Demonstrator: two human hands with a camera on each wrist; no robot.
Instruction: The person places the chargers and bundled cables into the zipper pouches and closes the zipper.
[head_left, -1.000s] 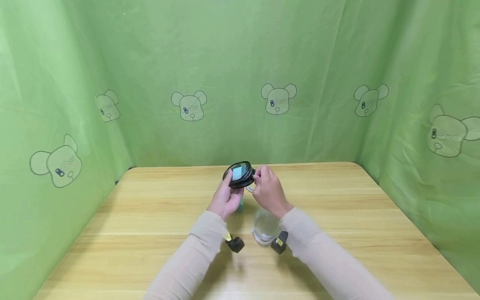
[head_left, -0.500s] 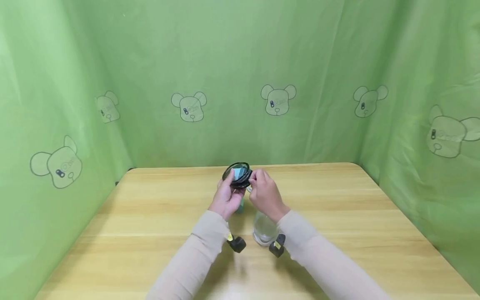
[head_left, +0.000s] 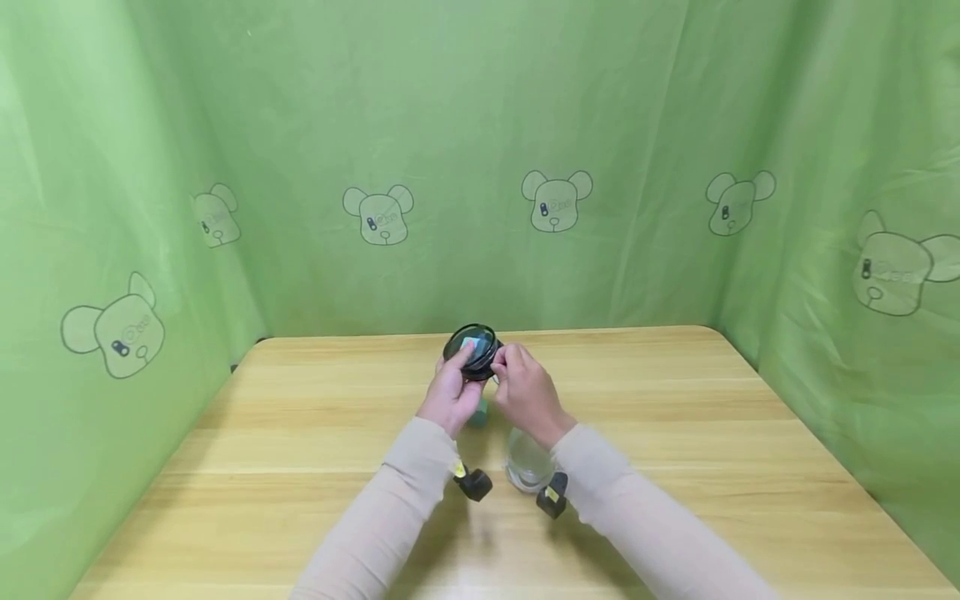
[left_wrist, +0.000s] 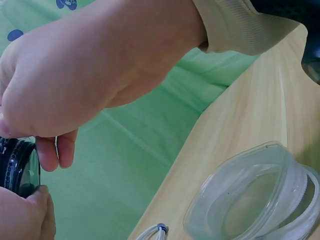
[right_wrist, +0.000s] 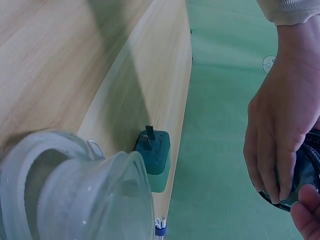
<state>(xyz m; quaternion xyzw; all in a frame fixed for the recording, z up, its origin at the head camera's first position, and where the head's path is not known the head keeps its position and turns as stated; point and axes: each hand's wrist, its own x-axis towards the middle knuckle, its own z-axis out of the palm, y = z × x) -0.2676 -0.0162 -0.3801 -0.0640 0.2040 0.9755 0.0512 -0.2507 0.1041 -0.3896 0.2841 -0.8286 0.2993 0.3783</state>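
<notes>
In the head view my left hand (head_left: 448,392) holds a round black zip pouch (head_left: 459,343) with a see-through top, thumb over its face. A pale blue patch shows through the top. My right hand (head_left: 528,396) pinches at the pouch's right edge along the zipper; the pull itself is hidden by the fingers. The left wrist view has the right hand (left_wrist: 75,80) above the dark zipped side of the pouch (left_wrist: 11,162). From the right wrist, the left hand (right_wrist: 282,120) spans the pouch (right_wrist: 302,172), near the right fingertips (right_wrist: 307,215).
Below the hands a green plug charger (right_wrist: 155,157) sits on the wooden table (head_left: 300,467). A clear plastic container (head_left: 529,460) stands nearer, beneath the right wrist. A white cable with a blue tie (left_wrist: 159,230) lies farther back. Green curtains (head_left: 480,108) enclose the table.
The right hand has moved slightly left and toward the person along the pouch's edge. The left hand has tilted the pouch a little, its thumb now farther over the top.
</notes>
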